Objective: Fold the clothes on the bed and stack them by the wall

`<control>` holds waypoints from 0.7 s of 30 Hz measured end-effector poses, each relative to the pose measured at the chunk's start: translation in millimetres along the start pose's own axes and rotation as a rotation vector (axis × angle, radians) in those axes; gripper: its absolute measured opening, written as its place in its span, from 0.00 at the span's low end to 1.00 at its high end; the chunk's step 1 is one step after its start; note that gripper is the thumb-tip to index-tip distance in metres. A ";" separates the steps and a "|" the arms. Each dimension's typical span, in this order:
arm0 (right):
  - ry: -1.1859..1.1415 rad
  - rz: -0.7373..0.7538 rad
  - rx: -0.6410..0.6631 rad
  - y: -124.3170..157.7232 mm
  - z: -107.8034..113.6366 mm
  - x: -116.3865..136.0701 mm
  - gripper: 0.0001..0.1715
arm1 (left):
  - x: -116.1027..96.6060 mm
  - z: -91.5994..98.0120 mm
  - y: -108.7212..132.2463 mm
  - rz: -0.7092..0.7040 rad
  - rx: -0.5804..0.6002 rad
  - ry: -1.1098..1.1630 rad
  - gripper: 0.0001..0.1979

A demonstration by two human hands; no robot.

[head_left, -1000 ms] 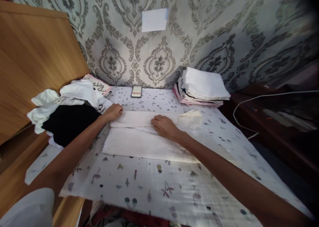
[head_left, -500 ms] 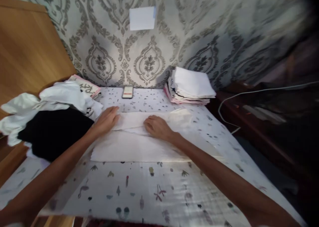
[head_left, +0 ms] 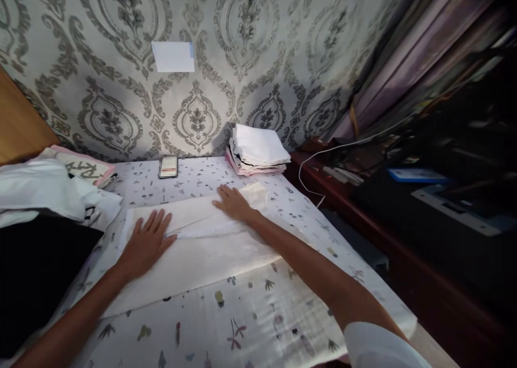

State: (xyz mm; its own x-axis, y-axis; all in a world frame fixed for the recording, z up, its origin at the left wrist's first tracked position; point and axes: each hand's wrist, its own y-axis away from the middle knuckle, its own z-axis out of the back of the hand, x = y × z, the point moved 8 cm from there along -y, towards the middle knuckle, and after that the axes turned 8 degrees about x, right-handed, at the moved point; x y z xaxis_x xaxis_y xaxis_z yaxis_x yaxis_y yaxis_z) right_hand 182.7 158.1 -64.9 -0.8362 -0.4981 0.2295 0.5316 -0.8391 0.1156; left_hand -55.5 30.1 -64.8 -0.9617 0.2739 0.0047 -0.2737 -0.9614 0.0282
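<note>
Cloth [head_left: 210, 263], cream-white and partly folded over, lies on a printed sheet [head_left: 202, 327], nearer the wearer than the stack of folded laundry [head_left: 260, 146]. Well left of the stack, the left hand [head_left: 147, 244] rests on it palm-down, fingers spread (nothing clamped). The right hand [head_left: 233, 202], also flat with fingers apart, touches it closer to the stack.

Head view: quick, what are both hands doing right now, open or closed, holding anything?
Left hand: open, palm down on the off-white cloth, not gripping it.
Right hand: open, laid on the same cloth, no grip visible.
</note>
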 end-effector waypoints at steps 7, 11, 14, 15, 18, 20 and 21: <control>0.022 -0.143 -0.010 0.4 10.3 -36.3 0.44 | 1.8 -3.4 -0.4 0.002 -0.014 0.004 0.36; 0.031 -0.213 0.004 -1.2 17.0 -60.2 0.42 | 2.2 -3.5 -0.6 0.010 0.008 0.002 0.37; 0.042 -0.258 0.009 -1.8 22.1 -77.8 0.41 | 1.7 -2.5 -1.0 0.007 0.014 0.003 0.37; 0.047 -0.269 0.005 -2.0 23.9 -81.6 0.40 | 1.7 -2.1 -1.3 0.006 0.017 0.008 0.36; 0.063 -0.295 -0.022 -2.2 28.9 -82.5 0.36 | 2.0 0.1 -1.6 0.017 0.027 0.037 0.36; 0.073 -0.301 -0.057 -1.3 31.0 -72.1 0.34 | 0.5 1.6 -0.6 0.034 0.047 0.061 0.36; 0.076 -0.289 -0.083 -0.6 31.1 -62.8 0.33 | -1.5 2.6 0.1 0.038 0.057 0.070 0.36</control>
State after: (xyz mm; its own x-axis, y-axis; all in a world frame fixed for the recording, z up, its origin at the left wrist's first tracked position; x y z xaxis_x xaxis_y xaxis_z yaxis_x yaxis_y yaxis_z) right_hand 239.1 196.7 -49.2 -0.9606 -0.2482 0.1248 0.2596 -0.9620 0.0851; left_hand -54.1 29.7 -62.2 -0.9705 0.2328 -0.0626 -0.2377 -0.9676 0.0858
